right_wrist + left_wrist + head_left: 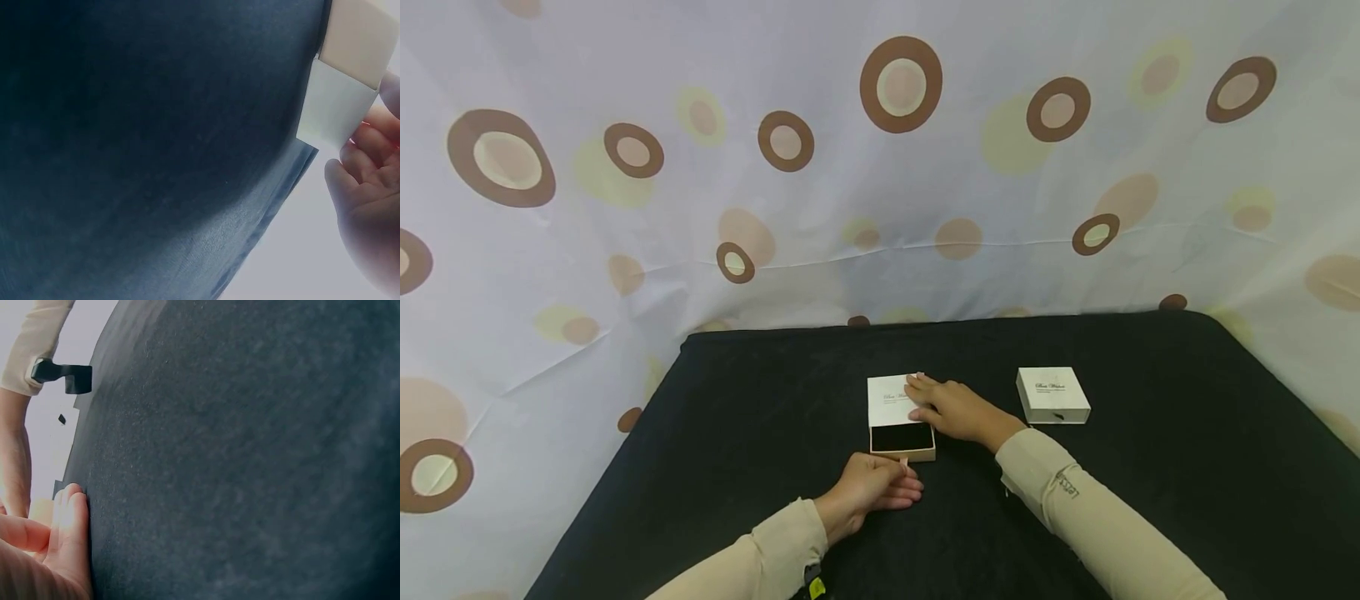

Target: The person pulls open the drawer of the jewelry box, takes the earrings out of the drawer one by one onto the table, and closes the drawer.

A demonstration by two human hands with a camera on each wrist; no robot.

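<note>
A small white slide-out gift box with printed lettering stands in the middle of the dark cloth. Its drawer [917, 456] is partly out of the white sleeve [886, 408] toward the person and shows a black inside. My left hand [874, 492] pinches the short pull tab [904, 462] at the drawer's front between thumb and index finger, the other fingers stretched out. Laid over the right part of the sleeve's top is my right hand [958, 410], with fingers spread. The right wrist view shows the sleeve's side [334, 103] below those fingers, beside the pale drawer [357, 40].
A second white box [1051, 394], closed and with similar lettering and a dark tab, sits to the right, close to the right wrist. Black cloth [760, 417] covers the table. Behind it hangs a pale curtain [820, 208] with brown and yellow circles.
</note>
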